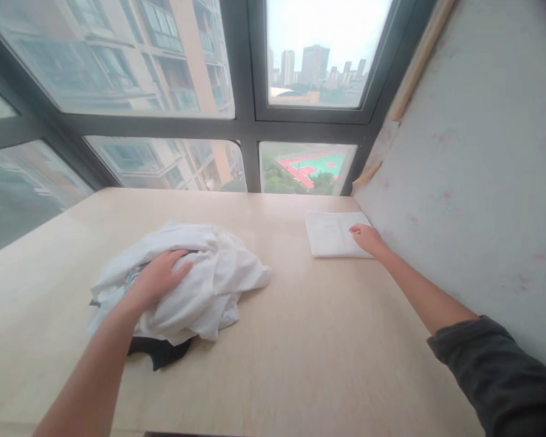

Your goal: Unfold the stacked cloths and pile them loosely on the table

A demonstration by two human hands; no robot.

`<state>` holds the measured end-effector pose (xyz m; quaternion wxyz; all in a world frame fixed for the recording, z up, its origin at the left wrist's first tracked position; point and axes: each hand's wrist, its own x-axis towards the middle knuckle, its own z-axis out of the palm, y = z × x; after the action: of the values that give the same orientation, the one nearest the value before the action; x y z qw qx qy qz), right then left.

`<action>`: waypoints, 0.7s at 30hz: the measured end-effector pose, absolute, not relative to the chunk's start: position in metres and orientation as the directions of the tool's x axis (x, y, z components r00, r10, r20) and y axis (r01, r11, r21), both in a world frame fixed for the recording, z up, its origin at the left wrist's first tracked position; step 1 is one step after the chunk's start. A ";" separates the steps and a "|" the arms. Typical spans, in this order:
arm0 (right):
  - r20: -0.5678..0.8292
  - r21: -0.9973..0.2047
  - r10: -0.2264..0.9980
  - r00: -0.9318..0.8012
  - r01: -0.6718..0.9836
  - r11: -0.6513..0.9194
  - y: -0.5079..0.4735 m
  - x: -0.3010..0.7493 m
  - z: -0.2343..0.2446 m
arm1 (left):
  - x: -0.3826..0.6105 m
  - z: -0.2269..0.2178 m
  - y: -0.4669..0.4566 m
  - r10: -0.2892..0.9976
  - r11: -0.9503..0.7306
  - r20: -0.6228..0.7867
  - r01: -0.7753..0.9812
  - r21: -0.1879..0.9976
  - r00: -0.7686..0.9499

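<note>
My left hand (pixel 157 276) rests on a crumpled white garment (pixel 209 273) heaped on a pale wooden table (pixel 300 340); its fingers curl into the cloth, gripping it. A dark cloth (pixel 159 351) peeks out from under the heap's near edge. My right hand (pixel 367 238) reaches to the far right and lies flat, fingers stretched out, on a neatly folded white cloth (pixel 330 233) beside the wall.
Large windows (pixel 164 60) run along the table's far and left edges. A pale wall (pixel 473 182) bounds the right side. The table's near edge lies at the bottom of the view.
</note>
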<state>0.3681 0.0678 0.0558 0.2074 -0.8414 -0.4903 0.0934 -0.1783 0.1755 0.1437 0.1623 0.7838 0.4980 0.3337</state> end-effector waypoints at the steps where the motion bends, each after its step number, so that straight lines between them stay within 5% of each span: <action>1: 0.043 -0.405 0.867 0.496 0.802 -0.438 0.061 0.379 0.051 | -0.186 0.142 0.180 0.895 -0.443 0.311 0.720 0.535 0.320; 4: 0.040 -0.319 0.905 0.424 0.864 -0.390 0.056 0.394 0.038 | -0.200 0.144 0.179 0.905 -0.418 0.260 0.815 0.402 0.336; 6: 0.036 -0.269 0.932 0.360 0.902 -0.338 0.061 0.393 0.030 | -0.194 0.148 0.164 0.897 -0.435 0.279 0.800 0.412 0.344; 14: 0.022 -0.058 0.948 0.317 0.947 -0.316 0.087 0.378 0.018 | -0.096 0.104 0.072 0.802 -0.408 0.059 0.474 0.780 0.594; 21: 0.069 0.053 0.959 0.275 0.959 -0.278 0.081 0.377 0.017 | -0.016 0.039 0.052 0.756 -0.211 0.010 0.229 0.950 0.654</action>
<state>0.3774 0.0812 0.0174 -0.0005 -0.7983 -0.6007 -0.0436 -0.0155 0.0521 0.0395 0.5319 0.7376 0.3341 0.2478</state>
